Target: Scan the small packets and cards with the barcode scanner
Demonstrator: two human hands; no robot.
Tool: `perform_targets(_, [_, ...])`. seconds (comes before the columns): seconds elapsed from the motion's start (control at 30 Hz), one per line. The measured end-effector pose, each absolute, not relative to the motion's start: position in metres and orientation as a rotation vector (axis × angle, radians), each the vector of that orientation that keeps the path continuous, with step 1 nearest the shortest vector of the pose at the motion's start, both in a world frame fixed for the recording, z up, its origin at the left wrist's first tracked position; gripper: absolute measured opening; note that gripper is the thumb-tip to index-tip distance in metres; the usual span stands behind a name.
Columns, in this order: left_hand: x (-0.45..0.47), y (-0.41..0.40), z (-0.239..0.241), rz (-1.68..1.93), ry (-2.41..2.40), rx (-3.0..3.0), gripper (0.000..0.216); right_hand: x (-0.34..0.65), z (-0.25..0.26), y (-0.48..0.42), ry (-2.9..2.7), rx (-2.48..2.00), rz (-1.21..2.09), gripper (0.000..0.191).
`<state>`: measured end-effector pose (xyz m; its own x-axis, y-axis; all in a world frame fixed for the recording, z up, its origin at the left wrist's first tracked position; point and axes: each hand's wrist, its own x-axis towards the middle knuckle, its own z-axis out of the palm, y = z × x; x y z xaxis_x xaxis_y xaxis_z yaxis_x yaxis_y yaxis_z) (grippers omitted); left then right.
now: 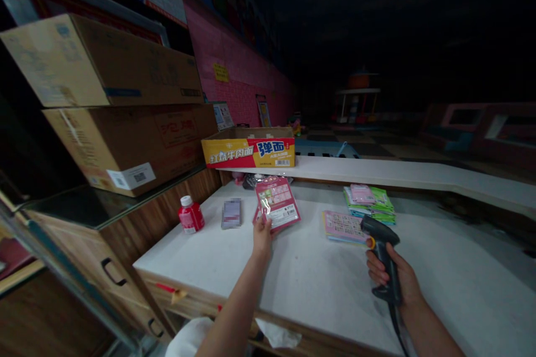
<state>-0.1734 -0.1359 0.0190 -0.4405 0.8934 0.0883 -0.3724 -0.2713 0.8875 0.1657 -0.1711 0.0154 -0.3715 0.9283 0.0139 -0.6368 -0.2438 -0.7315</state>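
My left hand (262,237) grips the lower edge of a pink packet in clear plastic (277,201), its printed back with a barcode facing me. The packet is tilted up at the far side of the white counter. Wrapped around the handle of a black barcode scanner (387,262) is my right hand (402,276), above the counter on the right. The scanner's head points left and its cable hangs down. Just beyond it lie a stack of pink printed sheets (343,227) and a pile of green and pink packets (371,203).
A red bottle with a white cap (191,215) and a phone-like flat item (231,213) stand left on the white counter (310,290). A yellow-red noodle carton (251,152) sits on the raised ledge (377,170). Two cardboard boxes (138,139) are stacked at left.
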Motion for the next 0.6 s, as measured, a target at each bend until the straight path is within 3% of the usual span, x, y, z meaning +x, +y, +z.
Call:
perform_targets(0.17, [-0.170, -0.134, 0.007, 1.865, 0.985, 0.853, 0.062, 0.161, 0.013, -0.171, -0.860, -0.599, 1.804, 0.045])
perform_targets(0.4, [-0.169, -0.134, 0.009, 1.813, 1.013, 0.843, 0.062, 0.127, 0.028, -0.182, -1.093, -1.014, 1.684, 0.045])
perform_targets(0.6, [-0.169, -0.133, 0.006, 1.842, 0.939, 0.838, 0.058, 0.082, 0.056, -0.204, -1.224, -1.103, 1.522, 0.046])
